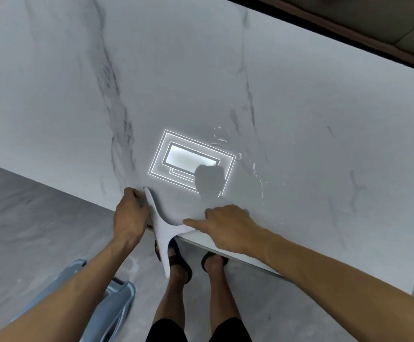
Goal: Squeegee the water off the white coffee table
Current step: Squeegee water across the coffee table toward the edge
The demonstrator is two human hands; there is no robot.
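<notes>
Fingers (134, 193) of the left hand (130, 215) are curled round the left tip of the squeegee (162, 233), seemingly gripping it. The right hand (228, 225) lies with its fingers stretched out, the index fingertip (188, 221) pressing on the blade's right wing. From the head view, the white squeegee sits right at the near edge of the white coffee table (299, 95), with its handle hanging past the edge toward the person's sandalled feet (176, 255). Streaks and beads of water (254, 167) glisten just right of the ceiling light's reflection (176, 154), farther in than the blade. Left of that reflection the marble looks dry, though glare makes this hard to judge. The task therefore seems partly done at most: the wet patch to the right has not yet been swept to an edge. A blue-grey object (117, 299) stands on the floor near left, and I cannot tell what it is.
</notes>
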